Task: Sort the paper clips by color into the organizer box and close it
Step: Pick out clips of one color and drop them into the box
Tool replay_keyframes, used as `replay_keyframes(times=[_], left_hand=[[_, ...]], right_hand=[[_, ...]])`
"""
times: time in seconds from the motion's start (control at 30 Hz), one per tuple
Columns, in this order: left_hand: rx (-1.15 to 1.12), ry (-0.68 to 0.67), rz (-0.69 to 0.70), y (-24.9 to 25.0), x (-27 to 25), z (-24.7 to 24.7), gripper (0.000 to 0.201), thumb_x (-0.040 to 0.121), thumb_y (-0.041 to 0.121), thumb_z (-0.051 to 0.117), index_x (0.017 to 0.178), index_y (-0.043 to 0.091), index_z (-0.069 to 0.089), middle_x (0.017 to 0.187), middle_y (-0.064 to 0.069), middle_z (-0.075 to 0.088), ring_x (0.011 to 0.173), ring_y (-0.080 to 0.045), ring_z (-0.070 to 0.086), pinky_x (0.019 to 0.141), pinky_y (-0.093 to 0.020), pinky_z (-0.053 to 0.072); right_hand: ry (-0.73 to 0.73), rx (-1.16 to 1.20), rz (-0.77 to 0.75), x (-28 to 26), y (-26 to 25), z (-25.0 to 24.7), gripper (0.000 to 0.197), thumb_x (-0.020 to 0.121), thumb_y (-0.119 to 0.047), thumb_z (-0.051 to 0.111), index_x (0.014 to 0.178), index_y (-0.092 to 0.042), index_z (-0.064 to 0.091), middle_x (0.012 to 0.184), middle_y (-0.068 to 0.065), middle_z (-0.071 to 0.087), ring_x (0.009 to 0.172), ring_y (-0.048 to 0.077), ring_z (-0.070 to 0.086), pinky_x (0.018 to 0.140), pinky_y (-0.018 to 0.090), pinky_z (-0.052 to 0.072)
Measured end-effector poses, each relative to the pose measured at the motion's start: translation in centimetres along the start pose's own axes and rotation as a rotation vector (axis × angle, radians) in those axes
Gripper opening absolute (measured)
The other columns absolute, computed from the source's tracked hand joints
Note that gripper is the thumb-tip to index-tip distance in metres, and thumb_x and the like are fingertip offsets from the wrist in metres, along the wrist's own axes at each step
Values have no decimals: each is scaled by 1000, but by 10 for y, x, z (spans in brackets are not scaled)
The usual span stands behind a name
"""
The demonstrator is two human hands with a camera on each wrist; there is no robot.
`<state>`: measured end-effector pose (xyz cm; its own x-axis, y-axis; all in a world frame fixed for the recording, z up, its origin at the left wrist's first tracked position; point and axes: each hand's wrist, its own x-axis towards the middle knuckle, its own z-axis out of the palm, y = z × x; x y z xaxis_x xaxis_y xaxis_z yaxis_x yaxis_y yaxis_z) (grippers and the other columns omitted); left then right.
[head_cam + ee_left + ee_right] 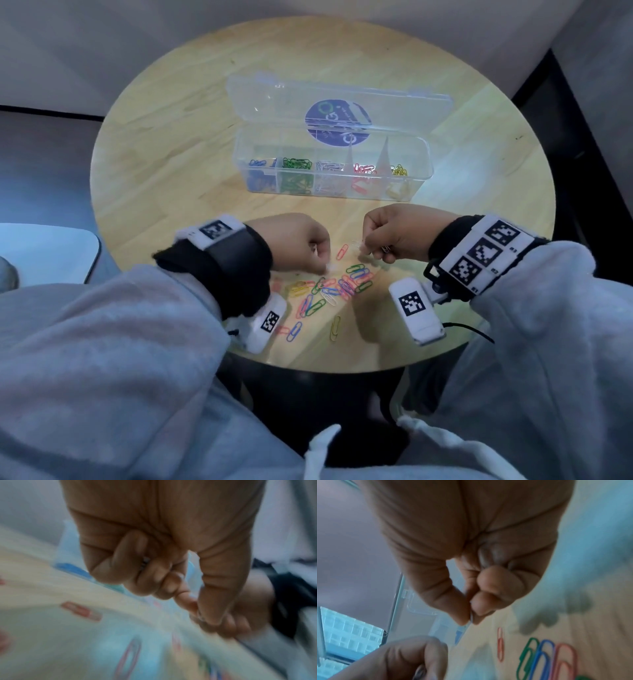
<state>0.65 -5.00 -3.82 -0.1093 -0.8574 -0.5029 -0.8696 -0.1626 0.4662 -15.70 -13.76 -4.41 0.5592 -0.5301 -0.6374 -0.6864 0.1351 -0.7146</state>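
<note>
Organizer box [334, 171] clear, lid up, clips colour-sorted inside, mid surface [171, 144]. Loose clips [329, 291] near front edge. Left hand [294, 241] and right hand [399, 233] each pinch white clip.

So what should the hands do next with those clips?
Probably carry the white clips that the right hand pinches over to the middle compartment of the box, where the white ones already lie. Both hands are curled over the loose pile, the left hand seems to hold clips too, and the lid stands open.
</note>
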Motion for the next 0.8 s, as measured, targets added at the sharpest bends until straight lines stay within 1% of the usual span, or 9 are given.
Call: replay_keyframes(times=[0.1,0.2,0.27,0.37,0.43,0.53,0.6,0.67,0.8], left_hand=[[-439,99,-72,-11,-4,-21,22,79,10,67,64,18,52,62,1,48,56,-11,40,47,-16,35],[-894,225,-114,-19,-8,-33,33,78,-3,54,55,16,39,66,-5,53,48,-8,43,39,-12,27],[-1060,249,-121,-21,-10,-37,34,72,-5,52,52,17,36,61,-4,56,44,-6,44,36,-10,25],[-1164,222,-98,-22,-12,-37,27,56,-1,51,43,19,38,49,-1,55,45,-8,42,34,-10,26],[-1190,212,-101,-23,-13,-36,28,57,-1,51,45,19,37,47,0,53,47,-8,40,33,-10,25],[-1231,209,-145,-22,-13,-38,25,66,-2,53,59,18,41,48,0,52,42,-6,38,33,-8,24],[-1246,205,-190,-21,-14,-40,25,80,-4,44,73,19,50,50,1,50,39,-5,35,32,-8,23],[-1263,171,-205,-22,-13,-40,30,83,-3,36,80,19,57,53,1,47,38,-4,34,30,-8,22],[-1277,122,-230,-22,-12,-39,27,83,1,36,77,13,59,60,1,41,35,-3,33,28,-8,21]], right_hand=[[-70,182,11,2,1,3,26,86,13,43,79,-7,58,61,7,53,38,5,46,38,14,36],[-130,180,27,2,2,9,30,88,9,37,75,-4,61,83,19,52,44,9,45,39,16,37],[-127,159,52,3,2,14,30,87,6,35,70,-5,56,73,17,48,48,14,44,40,18,38],[-172,50,38,1,-1,20,25,84,8,37,70,-8,49,61,10,46,50,18,42,41,21,35],[-225,-166,-22,-3,-6,26,22,82,6,47,70,-11,51,61,9,51,48,15,40,41,20,31],[-247,-590,-90,-11,-13,37,12,81,-14,64,72,-22,61,54,-10,53,43,2,41,45,16,30],[-184,-762,-115,-13,-14,43,9,80,-28,69,75,-26,62,55,-10,49,50,2,44,48,17,31],[-136,-837,-116,-12,-13,48,11,79,-32,70,80,-24,62,62,-10,48,57,3,43,51,20,32],[-96,-925,-123,-8,-13,57,20,79,-36,70,84,-19,62,73,-6,52,65,10,46,51,20,33]])
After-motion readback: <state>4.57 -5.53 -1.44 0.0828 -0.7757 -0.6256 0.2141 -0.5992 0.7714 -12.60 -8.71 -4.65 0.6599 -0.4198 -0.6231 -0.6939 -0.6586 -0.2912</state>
